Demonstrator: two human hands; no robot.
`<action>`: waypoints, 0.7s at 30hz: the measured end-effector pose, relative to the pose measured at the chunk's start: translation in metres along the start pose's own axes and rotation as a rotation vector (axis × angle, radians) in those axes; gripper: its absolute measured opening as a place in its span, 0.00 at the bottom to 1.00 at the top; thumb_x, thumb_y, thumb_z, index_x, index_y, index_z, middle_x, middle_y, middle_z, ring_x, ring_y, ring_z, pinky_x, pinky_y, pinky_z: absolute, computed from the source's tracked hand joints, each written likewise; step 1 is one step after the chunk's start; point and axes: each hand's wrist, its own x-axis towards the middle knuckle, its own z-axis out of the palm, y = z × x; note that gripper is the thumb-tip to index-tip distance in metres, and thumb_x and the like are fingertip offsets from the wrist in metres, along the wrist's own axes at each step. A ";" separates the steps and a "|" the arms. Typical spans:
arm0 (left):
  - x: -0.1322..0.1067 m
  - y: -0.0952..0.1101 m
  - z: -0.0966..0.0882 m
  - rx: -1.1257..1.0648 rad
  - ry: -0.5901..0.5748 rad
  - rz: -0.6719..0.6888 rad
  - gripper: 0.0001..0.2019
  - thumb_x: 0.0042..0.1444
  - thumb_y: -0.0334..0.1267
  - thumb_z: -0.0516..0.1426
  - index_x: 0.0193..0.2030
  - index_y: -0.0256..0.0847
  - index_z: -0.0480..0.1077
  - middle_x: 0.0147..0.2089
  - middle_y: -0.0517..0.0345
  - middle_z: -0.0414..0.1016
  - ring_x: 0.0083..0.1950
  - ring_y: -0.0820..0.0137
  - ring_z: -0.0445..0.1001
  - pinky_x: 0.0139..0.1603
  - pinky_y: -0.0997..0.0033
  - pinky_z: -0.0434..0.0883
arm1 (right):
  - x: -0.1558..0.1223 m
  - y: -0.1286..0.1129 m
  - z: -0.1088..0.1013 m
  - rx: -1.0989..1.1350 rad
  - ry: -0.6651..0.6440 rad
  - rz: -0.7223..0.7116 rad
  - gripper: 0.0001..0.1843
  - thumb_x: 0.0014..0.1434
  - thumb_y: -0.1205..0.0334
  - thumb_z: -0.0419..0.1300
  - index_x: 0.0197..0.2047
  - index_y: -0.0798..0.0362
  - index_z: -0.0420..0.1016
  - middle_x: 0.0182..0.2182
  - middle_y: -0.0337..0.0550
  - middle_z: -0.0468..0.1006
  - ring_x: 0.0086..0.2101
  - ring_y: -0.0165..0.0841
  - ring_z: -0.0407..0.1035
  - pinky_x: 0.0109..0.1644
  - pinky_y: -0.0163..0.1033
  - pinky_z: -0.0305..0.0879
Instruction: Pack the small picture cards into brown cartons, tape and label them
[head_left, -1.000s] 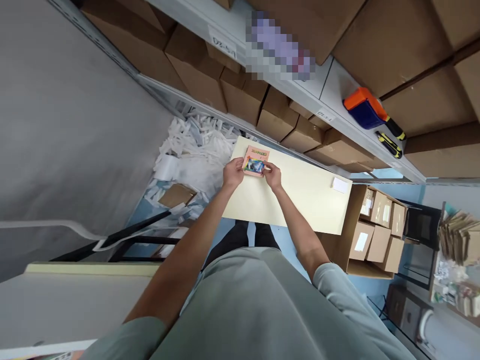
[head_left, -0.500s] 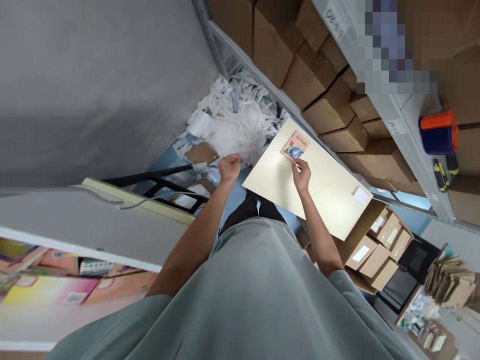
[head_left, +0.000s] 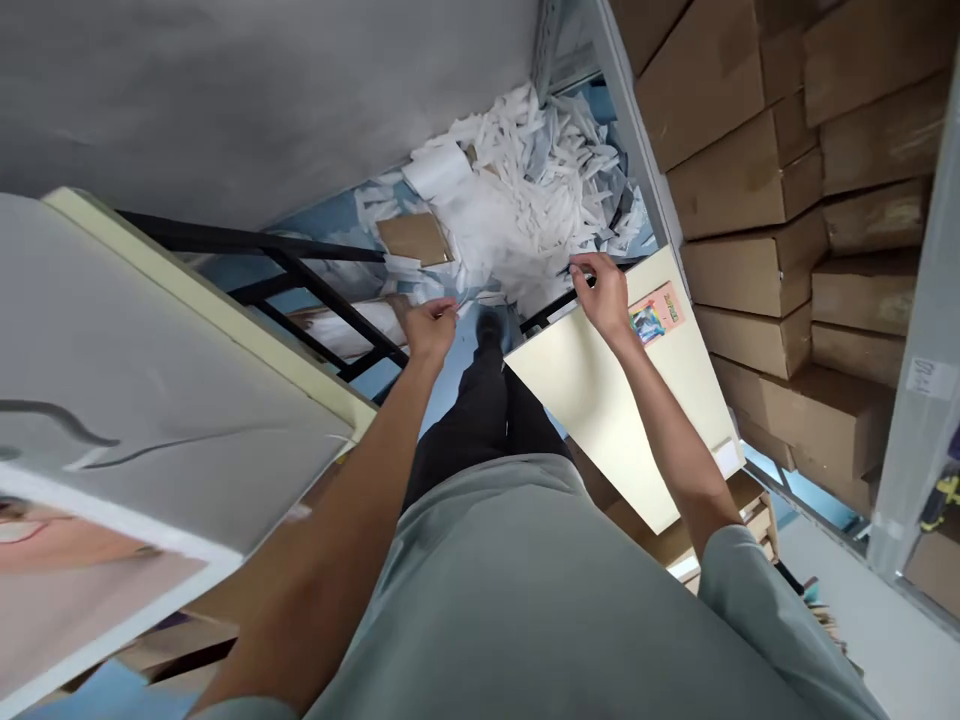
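Note:
My left hand (head_left: 433, 330) is raised in front of my legs, its thumb and fingertips pinched together. Whatever it may hold is too small to make out. My right hand (head_left: 602, 298) is over the far left edge of the cream tabletop (head_left: 592, 400), also in a pinch, and any thing in it cannot be made out. Just right of that hand, a pink card packet (head_left: 660, 312) with a colourful picture lies on the tabletop, partly covered by my wrist. A small white pad (head_left: 726, 457) sits at the tabletop's near right edge, by my forearm.
Heaped white paper strips (head_left: 540, 190) cover the floor ahead, with a flat brown cardboard piece (head_left: 414, 238) among them. Stacked cartons (head_left: 750, 260) fill the rack at right. On the left stands a pale-edged table (head_left: 225, 310) with a black metal frame (head_left: 315, 300).
My view has turned and shifted. The right hand has moved off the pink card packet to the tabletop's far edge; the packet stays lying there. My left hand remains raised in a pinch.

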 end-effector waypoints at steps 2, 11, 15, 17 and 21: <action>0.009 -0.016 0.008 -0.040 0.003 -0.059 0.12 0.56 0.30 0.60 0.44 0.36 0.84 0.42 0.51 0.85 0.40 0.66 0.81 0.48 0.65 0.78 | 0.029 0.005 0.014 -0.052 -0.122 -0.008 0.19 0.79 0.50 0.57 0.60 0.51 0.83 0.55 0.49 0.83 0.58 0.45 0.77 0.71 0.52 0.71; 0.107 -0.089 0.059 -0.158 -0.102 -0.382 0.15 0.51 0.31 0.64 0.47 0.37 0.82 0.43 0.47 0.86 0.39 0.63 0.83 0.47 0.60 0.80 | 0.161 0.077 0.131 -0.477 -0.745 0.159 0.10 0.65 0.63 0.72 0.50 0.53 0.87 0.48 0.53 0.88 0.57 0.54 0.80 0.71 0.59 0.71; 0.164 -0.126 0.080 -0.170 -0.128 -0.465 0.13 0.52 0.32 0.66 0.45 0.37 0.82 0.39 0.46 0.85 0.38 0.60 0.82 0.43 0.57 0.80 | 0.206 0.124 0.194 -0.576 -0.791 0.291 0.10 0.61 0.66 0.74 0.46 0.54 0.87 0.52 0.58 0.87 0.60 0.59 0.79 0.72 0.66 0.69; 0.191 -0.147 0.093 -0.159 -0.138 -0.466 0.11 0.52 0.32 0.66 0.44 0.37 0.81 0.38 0.46 0.84 0.37 0.60 0.82 0.41 0.57 0.80 | 0.220 0.149 0.222 -0.602 -0.801 0.313 0.11 0.63 0.63 0.72 0.49 0.56 0.87 0.55 0.60 0.86 0.61 0.59 0.78 0.72 0.67 0.69; 0.242 -0.195 0.127 -0.160 -0.145 -0.366 0.11 0.52 0.36 0.69 0.43 0.38 0.81 0.36 0.45 0.83 0.36 0.58 0.81 0.41 0.55 0.80 | 0.233 0.207 0.275 -0.613 -0.825 0.325 0.19 0.67 0.56 0.69 0.56 0.57 0.84 0.59 0.64 0.84 0.62 0.59 0.78 0.73 0.66 0.69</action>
